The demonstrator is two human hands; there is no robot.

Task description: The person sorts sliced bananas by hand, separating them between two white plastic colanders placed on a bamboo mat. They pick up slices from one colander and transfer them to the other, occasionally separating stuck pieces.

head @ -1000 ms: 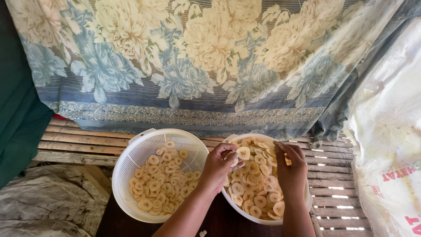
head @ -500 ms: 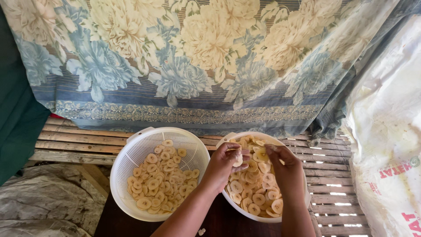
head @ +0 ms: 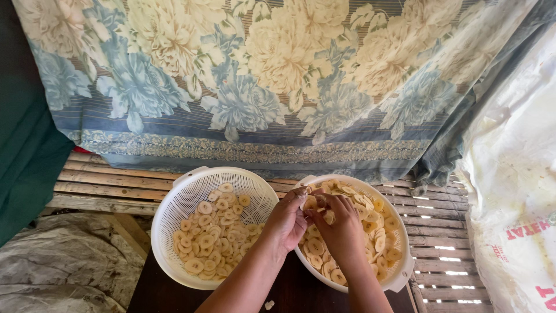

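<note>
Slices (head: 328, 217) of something pale yellow, banana chips by the look of it, get pinched between both hands over the right-hand white basket (head: 399, 277). Left hand (head: 288, 219) and right hand (head: 340, 223) touch, fingers curled narrow around a few pieces. Left of that basket sits a second white basket (head: 174, 200), also holding slices. Behind it hangs a floral cloth (head: 260, 75).
</note>
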